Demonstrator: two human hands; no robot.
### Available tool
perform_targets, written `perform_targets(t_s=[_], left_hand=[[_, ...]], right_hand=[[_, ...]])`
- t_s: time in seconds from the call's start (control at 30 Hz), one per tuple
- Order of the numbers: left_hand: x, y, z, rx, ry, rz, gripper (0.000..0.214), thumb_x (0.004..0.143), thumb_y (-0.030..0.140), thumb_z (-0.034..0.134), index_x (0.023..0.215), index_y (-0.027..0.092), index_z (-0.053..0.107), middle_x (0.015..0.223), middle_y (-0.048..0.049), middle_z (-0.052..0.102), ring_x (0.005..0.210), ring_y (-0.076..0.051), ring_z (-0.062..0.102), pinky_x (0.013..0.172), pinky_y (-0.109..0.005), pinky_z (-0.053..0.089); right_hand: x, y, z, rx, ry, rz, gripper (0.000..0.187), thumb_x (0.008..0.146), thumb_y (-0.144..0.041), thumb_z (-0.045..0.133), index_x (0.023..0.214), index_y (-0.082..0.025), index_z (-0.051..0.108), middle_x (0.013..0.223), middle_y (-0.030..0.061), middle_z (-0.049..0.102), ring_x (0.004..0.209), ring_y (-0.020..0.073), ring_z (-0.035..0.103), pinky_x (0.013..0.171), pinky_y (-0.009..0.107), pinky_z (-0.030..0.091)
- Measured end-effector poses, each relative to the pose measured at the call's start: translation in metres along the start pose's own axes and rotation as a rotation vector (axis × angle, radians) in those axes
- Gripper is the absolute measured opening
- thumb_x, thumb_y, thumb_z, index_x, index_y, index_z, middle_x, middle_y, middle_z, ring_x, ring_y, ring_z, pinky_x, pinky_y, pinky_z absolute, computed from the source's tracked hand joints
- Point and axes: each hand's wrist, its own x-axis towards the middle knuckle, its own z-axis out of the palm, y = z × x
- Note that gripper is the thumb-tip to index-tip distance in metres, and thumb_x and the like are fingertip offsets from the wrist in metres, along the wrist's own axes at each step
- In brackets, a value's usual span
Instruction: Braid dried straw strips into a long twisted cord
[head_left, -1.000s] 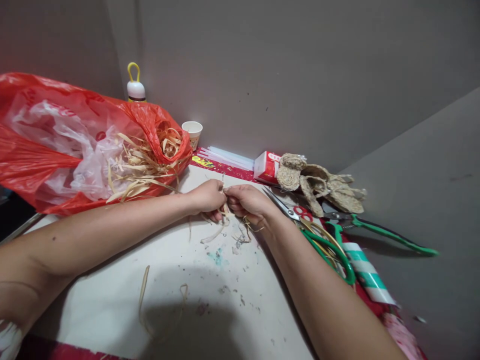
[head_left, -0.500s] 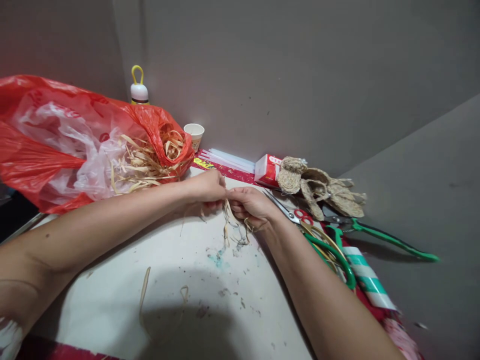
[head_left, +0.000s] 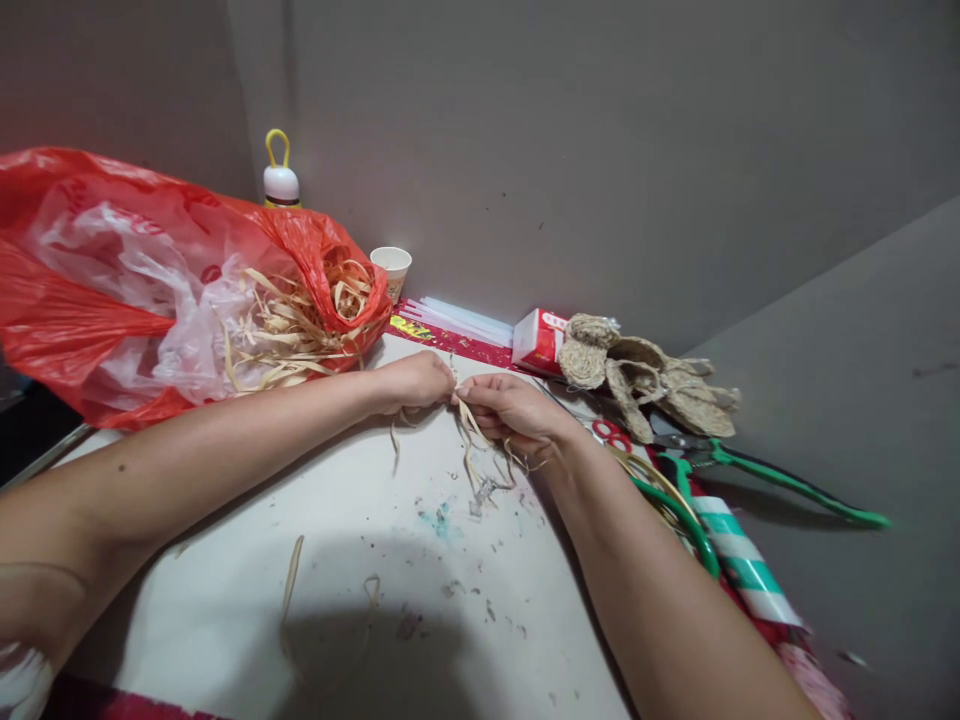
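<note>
My left hand (head_left: 415,381) and my right hand (head_left: 510,410) meet at the middle of the white table (head_left: 225,590), both pinched on a small bundle of pale straw strips (head_left: 474,450). The strips hang down from my fingers and their ends trail on the tabletop. Just left of my hands lies a red plastic bag (head_left: 112,280) on its side, with more straw (head_left: 300,320) spilling from its mouth.
Woven straw pieces (head_left: 645,375) lie at the back right beside a red and white box (head_left: 538,340). Green-handled shears (head_left: 750,475), red-handled scissors (head_left: 609,432) and a green striped roll (head_left: 739,565) sit along the right edge. A paper cup (head_left: 391,268) and a yellow-looped bottle (head_left: 280,180) stand by the wall. Loose strips (head_left: 292,580) lie near me.
Both hands have lifted slightly and shifted a little right. The straw strips now hang longer and looser below my fingers than a second ago.
</note>
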Motion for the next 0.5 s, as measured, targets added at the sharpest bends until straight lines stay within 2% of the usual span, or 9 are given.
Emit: perform_targets(t_s=[0.2, 0.5], left_hand=[[0.0027, -0.0011, -0.0073, 0.175, 0.017, 0.049, 0.016, 0.076, 0.017, 0.051, 0.060, 0.016, 0.049, 0.038, 0.0062, 0.030, 0.032, -0.005, 0.024, 0.038, -0.022, 0.013], [0.0001, 0.0028, -0.0051, 0.204, 0.048, -0.005, 0.021, 0.076, 0.022, 0.049, 0.056, 0.018, 0.046, 0.035, 0.0064, 0.027, 0.029, -0.006, 0.022, 0.036, -0.023, 0.013]], right_hand=[[-0.0015, -0.0003, -0.0005, -0.157, 0.064, 0.011, 0.020, 0.071, -0.029, 0.064, 0.062, -0.016, 0.050, 0.037, -0.0102, 0.031, 0.032, 0.0026, 0.020, 0.034, 0.018, 0.010], [-0.0055, -0.0021, 0.0064, -0.461, 0.165, -0.056, 0.016, 0.077, -0.024, 0.051, 0.064, -0.017, 0.048, 0.042, -0.0083, 0.034, 0.035, 0.0053, 0.027, 0.037, 0.020, 0.017]])
